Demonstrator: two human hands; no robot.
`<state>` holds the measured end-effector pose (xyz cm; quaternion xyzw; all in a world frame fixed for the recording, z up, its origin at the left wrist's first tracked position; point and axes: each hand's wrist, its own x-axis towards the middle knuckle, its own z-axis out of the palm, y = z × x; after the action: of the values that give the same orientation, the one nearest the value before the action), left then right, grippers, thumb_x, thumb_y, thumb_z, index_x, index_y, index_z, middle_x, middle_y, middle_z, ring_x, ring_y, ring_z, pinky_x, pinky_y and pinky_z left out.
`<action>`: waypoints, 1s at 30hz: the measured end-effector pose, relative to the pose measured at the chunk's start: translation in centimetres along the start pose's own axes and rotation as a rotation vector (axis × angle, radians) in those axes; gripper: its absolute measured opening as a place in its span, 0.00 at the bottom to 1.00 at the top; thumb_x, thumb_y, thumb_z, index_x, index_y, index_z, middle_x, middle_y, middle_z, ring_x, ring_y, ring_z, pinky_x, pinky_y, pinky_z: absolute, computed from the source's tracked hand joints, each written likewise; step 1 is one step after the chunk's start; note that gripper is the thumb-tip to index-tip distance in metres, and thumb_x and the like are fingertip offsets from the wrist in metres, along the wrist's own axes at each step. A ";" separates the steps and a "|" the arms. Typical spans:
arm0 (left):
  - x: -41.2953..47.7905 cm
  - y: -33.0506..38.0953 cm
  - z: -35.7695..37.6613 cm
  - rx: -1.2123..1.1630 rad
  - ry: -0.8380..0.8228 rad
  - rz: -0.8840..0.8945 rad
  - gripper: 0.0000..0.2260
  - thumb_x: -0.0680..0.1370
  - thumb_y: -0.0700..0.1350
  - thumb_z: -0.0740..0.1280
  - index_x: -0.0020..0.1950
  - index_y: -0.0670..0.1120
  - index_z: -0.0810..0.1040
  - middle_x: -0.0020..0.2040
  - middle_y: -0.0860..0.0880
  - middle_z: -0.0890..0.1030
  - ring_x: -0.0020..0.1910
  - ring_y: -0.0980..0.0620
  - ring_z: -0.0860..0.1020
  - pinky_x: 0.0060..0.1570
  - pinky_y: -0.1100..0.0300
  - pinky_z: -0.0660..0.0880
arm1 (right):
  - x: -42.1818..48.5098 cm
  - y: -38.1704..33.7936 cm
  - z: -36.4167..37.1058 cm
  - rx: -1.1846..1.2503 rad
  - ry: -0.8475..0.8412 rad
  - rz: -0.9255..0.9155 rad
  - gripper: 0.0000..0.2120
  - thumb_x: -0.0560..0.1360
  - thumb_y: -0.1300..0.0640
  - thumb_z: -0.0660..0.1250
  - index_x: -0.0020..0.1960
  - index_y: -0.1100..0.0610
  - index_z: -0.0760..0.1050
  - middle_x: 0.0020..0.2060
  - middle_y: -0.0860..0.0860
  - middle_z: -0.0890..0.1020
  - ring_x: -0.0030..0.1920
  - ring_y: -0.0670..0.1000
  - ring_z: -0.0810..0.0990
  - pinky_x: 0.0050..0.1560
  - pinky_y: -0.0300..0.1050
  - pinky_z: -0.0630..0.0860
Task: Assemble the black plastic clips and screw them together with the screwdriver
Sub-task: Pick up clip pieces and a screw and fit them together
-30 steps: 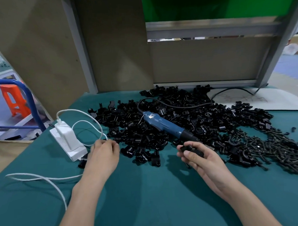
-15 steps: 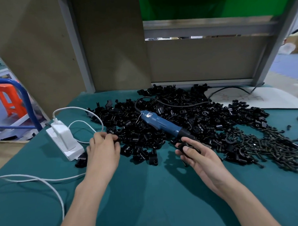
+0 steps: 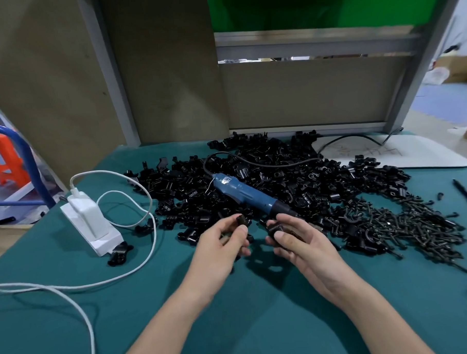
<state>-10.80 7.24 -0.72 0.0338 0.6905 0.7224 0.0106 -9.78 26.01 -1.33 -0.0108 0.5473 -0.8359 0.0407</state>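
Blue screwdriver atop black clips

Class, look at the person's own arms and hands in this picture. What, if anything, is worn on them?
Nothing is worn on them. The left hand and the right hand are bare, with no gloves, rings or tape showing. The left forearm and the right forearm are bare too. No sleeve, watch or wristband is in view down to the picture's lower edge. The nails that show look short and unpainted.
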 end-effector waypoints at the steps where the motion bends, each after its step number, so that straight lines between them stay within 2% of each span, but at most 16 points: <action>1: -0.1 -0.1 0.3 -0.058 0.004 -0.027 0.10 0.82 0.39 0.66 0.63 0.46 0.78 0.40 0.53 0.83 0.39 0.56 0.81 0.46 0.60 0.80 | 0.0 0.0 0.0 -0.031 0.001 -0.007 0.27 0.64 0.56 0.79 0.63 0.54 0.81 0.62 0.54 0.84 0.56 0.55 0.86 0.48 0.39 0.81; 3: -0.2 -0.2 0.9 -0.210 0.010 -0.088 0.10 0.82 0.37 0.66 0.62 0.43 0.78 0.43 0.50 0.83 0.41 0.53 0.83 0.46 0.59 0.80 | -0.1 0.0 0.0 -0.096 -0.017 -0.016 0.24 0.63 0.55 0.81 0.59 0.48 0.84 0.63 0.51 0.83 0.60 0.52 0.84 0.54 0.41 0.80; 5: -0.3 0.1 1.2 -0.394 -0.003 -0.142 0.10 0.81 0.34 0.65 0.62 0.42 0.76 0.46 0.45 0.82 0.43 0.50 0.84 0.43 0.60 0.81 | -0.2 0.0 0.0 -0.151 -0.036 -0.014 0.23 0.66 0.56 0.84 0.59 0.44 0.84 0.64 0.48 0.83 0.65 0.50 0.81 0.62 0.44 0.77; 6: -0.3 0.3 1.2 -0.475 -0.016 -0.159 0.11 0.81 0.34 0.65 0.63 0.41 0.75 0.46 0.44 0.82 0.43 0.48 0.84 0.42 0.60 0.81 | -0.2 0.0 0.0 -0.164 -0.041 -0.009 0.24 0.66 0.56 0.83 0.59 0.43 0.84 0.64 0.48 0.82 0.65 0.50 0.80 0.63 0.43 0.76; 8: -0.3 0.6 0.8 -0.594 -0.051 -0.184 0.13 0.81 0.32 0.64 0.65 0.41 0.74 0.46 0.41 0.83 0.45 0.47 0.84 0.43 0.59 0.82 | -0.2 0.0 0.0 -0.163 -0.050 0.003 0.24 0.66 0.57 0.80 0.61 0.44 0.83 0.62 0.49 0.83 0.61 0.49 0.83 0.58 0.40 0.77; 10: -0.3 0.8 0.6 -0.665 -0.075 -0.224 0.15 0.80 0.29 0.62 0.65 0.40 0.74 0.50 0.36 0.84 0.47 0.46 0.85 0.47 0.58 0.83 | -0.2 0.0 0.1 -0.150 -0.058 0.011 0.23 0.67 0.57 0.80 0.61 0.45 0.83 0.57 0.49 0.85 0.54 0.47 0.84 0.52 0.37 0.78; 13: -0.2 1.0 0.5 -0.730 -0.075 -0.272 0.10 0.81 0.31 0.62 0.61 0.38 0.75 0.52 0.32 0.82 0.47 0.44 0.85 0.49 0.59 0.83 | -0.2 0.1 0.3 -0.075 -0.041 0.022 0.17 0.70 0.51 0.80 0.58 0.49 0.85 0.53 0.53 0.87 0.47 0.51 0.86 0.43 0.38 0.79; 17: -0.1 0.5 0.7 -0.667 -0.076 -0.210 0.07 0.82 0.35 0.62 0.58 0.38 0.77 0.53 0.34 0.84 0.49 0.44 0.85 0.47 0.60 0.82 | -0.1 0.0 0.4 -0.011 0.014 0.069 0.14 0.72 0.45 0.72 0.49 0.53 0.88 0.50 0.58 0.87 0.38 0.51 0.84 0.36 0.39 0.79; 20: -0.3 0.1 1.1 -0.578 -0.067 -0.138 0.08 0.83 0.36 0.62 0.62 0.41 0.76 0.55 0.37 0.84 0.50 0.45 0.85 0.49 0.58 0.82 | -0.1 0.0 0.2 -0.016 -0.041 0.074 0.11 0.75 0.48 0.70 0.49 0.52 0.88 0.47 0.53 0.87 0.40 0.49 0.84 0.39 0.38 0.79; 22: -0.4 0.0 1.3 -0.485 -0.069 -0.083 0.11 0.83 0.41 0.63 0.64 0.45 0.76 0.59 0.42 0.84 0.51 0.48 0.84 0.50 0.57 0.79 | -0.1 0.0 0.3 0.011 -0.066 0.082 0.11 0.74 0.50 0.72 0.50 0.55 0.88 0.46 0.53 0.86 0.41 0.49 0.84 0.41 0.38 0.80; 24: -0.5 -0.1 1.3 -0.404 -0.081 -0.035 0.14 0.79 0.49 0.65 0.64 0.50 0.79 0.61 0.47 0.84 0.52 0.53 0.83 0.49 0.58 0.76 | 0.0 0.1 0.2 0.037 -0.090 0.092 0.10 0.73 0.53 0.75 0.51 0.57 0.88 0.46 0.54 0.85 0.43 0.50 0.85 0.43 0.38 0.81; 26: -0.5 -0.1 1.3 -0.351 -0.078 -0.009 0.15 0.76 0.52 0.66 0.61 0.53 0.82 0.61 0.50 0.84 0.52 0.56 0.81 0.49 0.60 0.75 | 0.0 0.4 -0.1 0.059 -0.108 0.095 0.09 0.73 0.58 0.75 0.52 0.59 0.87 0.45 0.55 0.84 0.44 0.51 0.85 0.44 0.38 0.81; 28: -0.4 -0.3 1.3 -0.320 -0.074 0.009 0.15 0.76 0.50 0.67 0.62 0.52 0.81 0.61 0.51 0.84 0.54 0.56 0.80 0.51 0.61 0.76 | 0.0 0.6 -0.2 0.033 -0.098 0.070 0.12 0.71 0.60 0.76 0.55 0.58 0.86 0.44 0.54 0.85 0.45 0.52 0.86 0.45 0.38 0.81; 30: -0.4 -0.7 1.4 -0.276 -0.096 0.033 0.13 0.80 0.43 0.67 0.64 0.50 0.80 0.61 0.52 0.83 0.58 0.56 0.81 0.56 0.63 0.76 | 0.1 0.7 -0.1 -0.067 -0.079 0.015 0.17 0.69 0.59 0.80 0.58 0.51 0.85 0.46 0.54 0.86 0.47 0.52 0.86 0.48 0.38 0.81</action>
<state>-10.38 8.63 -1.34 0.0778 0.5827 0.8081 0.0364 -9.83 25.80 -2.01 -0.0411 0.5729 -0.8157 0.0679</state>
